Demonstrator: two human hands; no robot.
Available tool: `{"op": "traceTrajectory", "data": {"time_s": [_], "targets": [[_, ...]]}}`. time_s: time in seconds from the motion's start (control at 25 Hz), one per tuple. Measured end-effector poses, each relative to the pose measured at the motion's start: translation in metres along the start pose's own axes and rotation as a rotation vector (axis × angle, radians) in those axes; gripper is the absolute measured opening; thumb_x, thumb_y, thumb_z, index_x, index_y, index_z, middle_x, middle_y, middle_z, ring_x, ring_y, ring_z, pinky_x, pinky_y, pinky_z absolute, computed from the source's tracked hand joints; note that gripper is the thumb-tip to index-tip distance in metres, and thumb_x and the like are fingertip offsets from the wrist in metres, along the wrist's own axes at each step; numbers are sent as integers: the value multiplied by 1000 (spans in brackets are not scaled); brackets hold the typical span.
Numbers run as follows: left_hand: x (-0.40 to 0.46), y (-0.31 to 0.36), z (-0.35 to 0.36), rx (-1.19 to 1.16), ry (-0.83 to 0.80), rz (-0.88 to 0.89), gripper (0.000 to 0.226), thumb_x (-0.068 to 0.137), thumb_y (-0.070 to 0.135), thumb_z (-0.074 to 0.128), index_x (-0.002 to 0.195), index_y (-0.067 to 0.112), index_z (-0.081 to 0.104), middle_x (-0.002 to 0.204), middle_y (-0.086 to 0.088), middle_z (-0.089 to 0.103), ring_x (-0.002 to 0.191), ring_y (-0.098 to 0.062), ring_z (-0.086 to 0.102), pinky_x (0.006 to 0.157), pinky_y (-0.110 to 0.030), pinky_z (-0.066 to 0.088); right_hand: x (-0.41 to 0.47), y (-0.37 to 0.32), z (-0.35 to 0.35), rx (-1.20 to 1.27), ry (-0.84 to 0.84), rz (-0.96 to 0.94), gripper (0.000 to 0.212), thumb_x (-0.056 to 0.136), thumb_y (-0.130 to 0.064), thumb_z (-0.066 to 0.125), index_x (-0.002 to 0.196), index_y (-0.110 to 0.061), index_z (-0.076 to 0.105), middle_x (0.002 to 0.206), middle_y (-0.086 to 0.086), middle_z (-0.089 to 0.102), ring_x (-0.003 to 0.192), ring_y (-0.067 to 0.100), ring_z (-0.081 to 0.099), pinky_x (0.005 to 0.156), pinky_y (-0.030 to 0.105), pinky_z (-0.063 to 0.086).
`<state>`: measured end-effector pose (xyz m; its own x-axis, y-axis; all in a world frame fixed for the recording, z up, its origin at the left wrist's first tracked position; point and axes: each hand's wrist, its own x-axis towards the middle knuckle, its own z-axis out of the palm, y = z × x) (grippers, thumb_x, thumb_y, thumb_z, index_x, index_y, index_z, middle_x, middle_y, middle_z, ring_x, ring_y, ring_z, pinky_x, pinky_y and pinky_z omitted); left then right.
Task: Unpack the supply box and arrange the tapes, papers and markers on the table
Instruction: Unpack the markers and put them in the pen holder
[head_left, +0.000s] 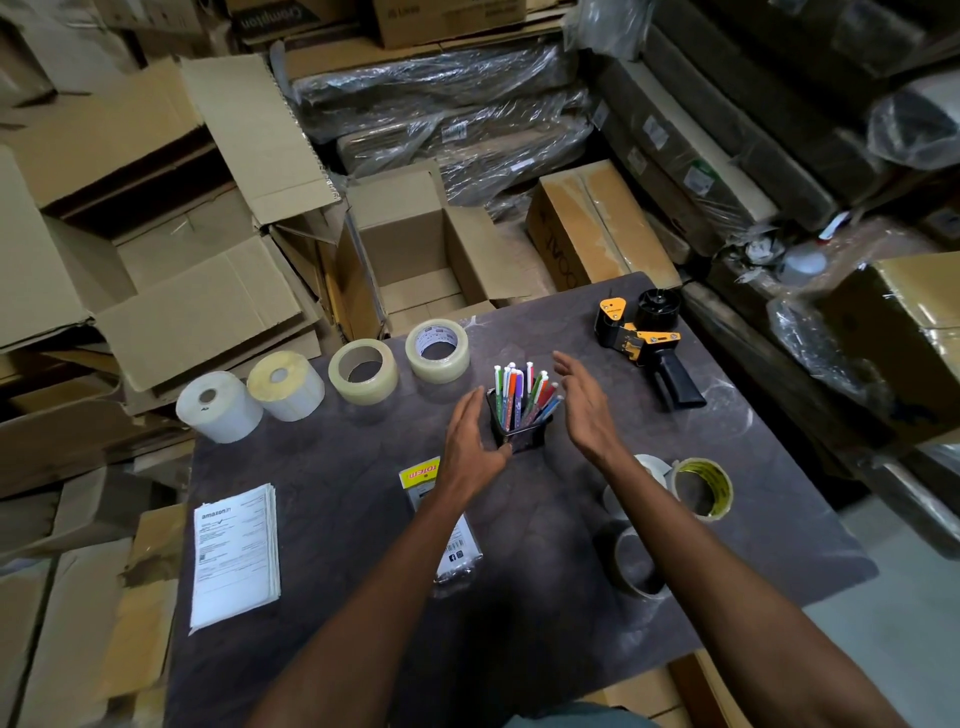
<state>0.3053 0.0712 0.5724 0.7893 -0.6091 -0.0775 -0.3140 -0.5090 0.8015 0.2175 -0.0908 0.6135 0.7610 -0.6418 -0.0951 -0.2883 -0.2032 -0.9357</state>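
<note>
A black holder (524, 436) full of coloured markers (522, 392) stands mid-table. My left hand (475, 441) is open beside its left wall, thumb near the base. Just right of the markers, my right hand (584, 405) hovers open and apart from them. Two clear tape rolls (363, 371) (437, 351) and two label rolls (285, 384) (218, 408) line the far left edge. A paper stack (236, 553) lies front left. A packet (441, 519) lies under my left forearm. More tape rolls (701, 488) (636, 564) sit right.
A yellow-black tape dispenser (641, 340) lies at the table's (337, 493) far right. An open cardboard box (410, 249) stands behind the table. Flattened cartons crowd the left; wrapped bundles and boxes fill the back and right.
</note>
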Motion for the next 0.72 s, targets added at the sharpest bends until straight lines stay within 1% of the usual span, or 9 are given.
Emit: {"op": "traceTrajectory", "data": {"time_s": [0.08,0.12,0.2,0.28,0.36,0.44,0.56,0.64,0.72], "targets": [[-7,-3,-3,-68,23,-32,93,71,22,81,151,19,34,152,0,36,140,-18,38,113,-39,39,-6,4,2,24,93,18,42,104,-26,31,141,-21,49,142,4,53,127,14,50,109,39,42],[-12,-5,-4,-109,48,-45,89,71,21,78,149,22,37,147,2,39,135,-17,43,107,-38,46,-12,5,4,1,146,16,39,104,-28,32,137,-23,52,136,2,55,122,12,51,107,38,44],[-23,-7,-6,-196,110,-74,74,75,10,73,143,24,47,135,3,48,120,-14,54,89,-28,54,-28,5,7,-28,254,-9,32,105,-30,35,126,-24,57,123,-1,58,112,8,52,99,32,44],[-33,-10,-11,-263,172,-91,59,79,1,68,132,24,56,118,1,61,101,-15,63,74,-19,53,-47,4,13,-16,327,-43,24,105,-27,39,115,-23,60,110,-2,59,102,6,53,88,23,42],[-41,-13,-16,-290,194,-118,47,80,-1,63,121,23,65,102,2,68,86,-16,66,67,-16,52,-64,6,21,9,345,-50,20,104,-28,41,107,-25,60,102,-4,62,95,8,56,82,24,43],[-51,-18,-22,-313,193,-142,39,81,-3,62,111,21,69,92,3,71,77,-13,66,66,-18,52,-79,14,34,79,289,-18,21,104,-32,41,102,-28,61,92,-5,65,85,11,61,76,29,49],[-72,-31,-32,-328,230,-157,36,81,-6,61,101,22,71,91,4,73,77,-11,68,69,-19,54,-97,32,58,180,137,54,24,105,-31,44,97,-26,66,80,-2,68,69,9,60,66,31,52],[-86,-38,-37,-326,286,-162,34,81,-9,59,99,17,72,93,3,74,77,-6,68,68,-17,53,-106,48,75,127,23,91,19,101,-29,50,94,-25,67,74,-3,67,65,7,59,65,34,52],[-95,-46,-38,-335,334,-193,28,80,-10,62,93,13,71,94,-1,74,73,-3,66,66,-16,52,-109,63,88,-37,-63,121,10,94,-26,59,94,-26,68,71,-8,67,63,4,58,69,32,54]]}}
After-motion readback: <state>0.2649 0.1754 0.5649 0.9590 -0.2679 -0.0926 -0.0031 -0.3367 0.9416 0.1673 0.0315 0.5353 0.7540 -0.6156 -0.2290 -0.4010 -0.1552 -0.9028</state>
